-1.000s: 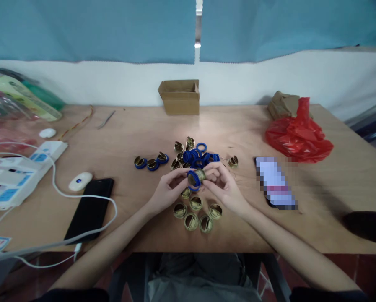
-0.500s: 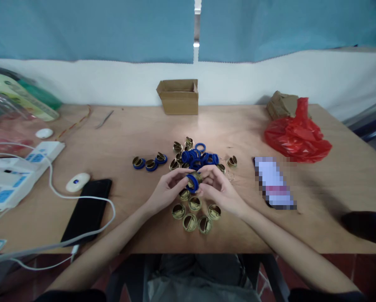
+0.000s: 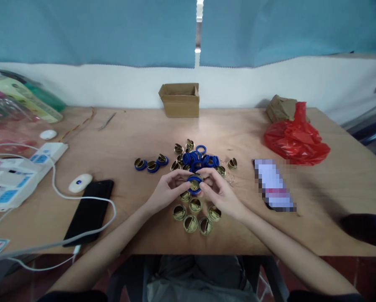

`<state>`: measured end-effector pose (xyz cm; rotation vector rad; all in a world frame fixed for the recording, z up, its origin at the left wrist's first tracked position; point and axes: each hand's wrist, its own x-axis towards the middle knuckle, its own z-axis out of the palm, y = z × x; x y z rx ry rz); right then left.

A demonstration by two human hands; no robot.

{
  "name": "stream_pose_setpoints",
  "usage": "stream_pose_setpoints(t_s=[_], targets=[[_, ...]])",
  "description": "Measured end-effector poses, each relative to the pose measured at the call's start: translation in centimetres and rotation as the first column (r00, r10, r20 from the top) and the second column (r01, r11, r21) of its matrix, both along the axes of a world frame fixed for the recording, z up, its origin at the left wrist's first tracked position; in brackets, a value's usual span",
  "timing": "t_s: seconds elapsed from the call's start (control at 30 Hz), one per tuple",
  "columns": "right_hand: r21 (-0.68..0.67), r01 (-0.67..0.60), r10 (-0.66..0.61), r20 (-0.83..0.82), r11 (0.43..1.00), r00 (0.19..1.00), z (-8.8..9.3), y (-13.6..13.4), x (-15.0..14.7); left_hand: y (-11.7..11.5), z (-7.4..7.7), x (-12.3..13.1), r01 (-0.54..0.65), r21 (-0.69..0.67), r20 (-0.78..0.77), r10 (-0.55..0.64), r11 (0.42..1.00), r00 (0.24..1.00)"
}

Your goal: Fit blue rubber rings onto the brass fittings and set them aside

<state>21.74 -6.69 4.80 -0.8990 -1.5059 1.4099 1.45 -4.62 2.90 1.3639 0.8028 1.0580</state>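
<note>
Between my two hands is a blue ring (image 3: 194,192) with a brass-coloured round metal piece (image 3: 194,184) showing inside it. My left hand (image 3: 166,191) pinches its left side, thumb in front and fingers behind. On the opposite side my right hand (image 3: 221,192) grips in the same way. How firmly the ring sits on the metal cannot be made out. Several loose metal pieces (image 3: 190,224) lie just below the hands. A heap of blue rings (image 3: 190,158) and more metal pieces is beyond them. To the left, three metal pieces sit on blue rings (image 3: 152,167).
An open cardboard box (image 3: 181,105) stands by the wall. At right are a red plastic bag (image 3: 296,140) and a lit phone (image 3: 274,184). A black phone (image 3: 89,212), white cables and a power strip (image 3: 24,180) occupy the left. A dark object (image 3: 365,228) is at the right edge.
The blue ring has turned from a tilt to face me more squarely, and the metal piece now shows within it. Both thumbs have come to the ring's sides. The view has shifted slightly.
</note>
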Motion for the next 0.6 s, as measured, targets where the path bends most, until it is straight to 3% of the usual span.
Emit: stream_pose_setpoints(t_s=[0.23,0.37,0.6], targets=[[0.187,0.024,-0.057,0.174,0.982,0.983,0.06,0.26,0.49,-0.05,0.13,-0.01,0.055,-0.012,0.017,-0.055,0.998,0.998],[0.344,0.024,-0.130,0.290,0.939,0.948,0.14,0.44,0.68,-0.29,0.36,0.01,0.058,-0.075,0.012,-0.058,0.995,0.998],[0.506,-0.043,-0.193,0.405,0.862,0.894,0.05,0.24,0.78,-0.56,0.62,0.14,0.030,-0.112,-0.010,-0.031,0.993,0.999]])
